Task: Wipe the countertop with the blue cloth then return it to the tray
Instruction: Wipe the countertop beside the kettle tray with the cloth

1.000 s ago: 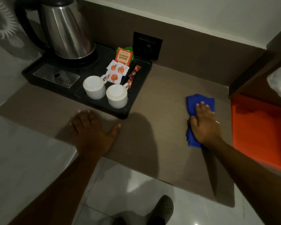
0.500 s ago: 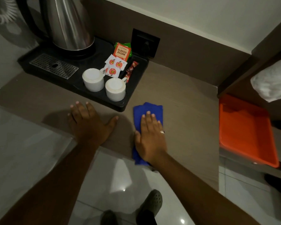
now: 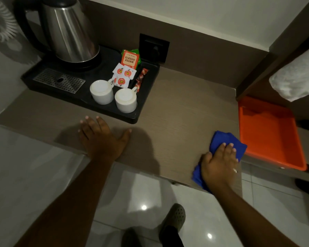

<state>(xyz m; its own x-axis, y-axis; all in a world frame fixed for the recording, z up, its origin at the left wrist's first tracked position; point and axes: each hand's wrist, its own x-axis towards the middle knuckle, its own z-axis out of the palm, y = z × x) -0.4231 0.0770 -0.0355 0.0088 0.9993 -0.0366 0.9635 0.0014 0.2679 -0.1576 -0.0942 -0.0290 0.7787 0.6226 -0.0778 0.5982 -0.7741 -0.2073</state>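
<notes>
My right grip (image 3: 219, 164) lies spread flat, pressing the blue cloth (image 3: 221, 139) to the table (image 3: 177, 113) at four o'clock, just beside the orange tray (image 3: 271, 138); my left grip (image 3: 102, 138) rests spread at nine. The cloth reaches the front edge, so a slack press may let it slide off.

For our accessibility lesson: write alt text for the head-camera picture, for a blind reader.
A right hand presses a blue cloth on the brown countertop beside an orange plastic tray. The left hand rests flat near a black tray holding two white cups.
</notes>
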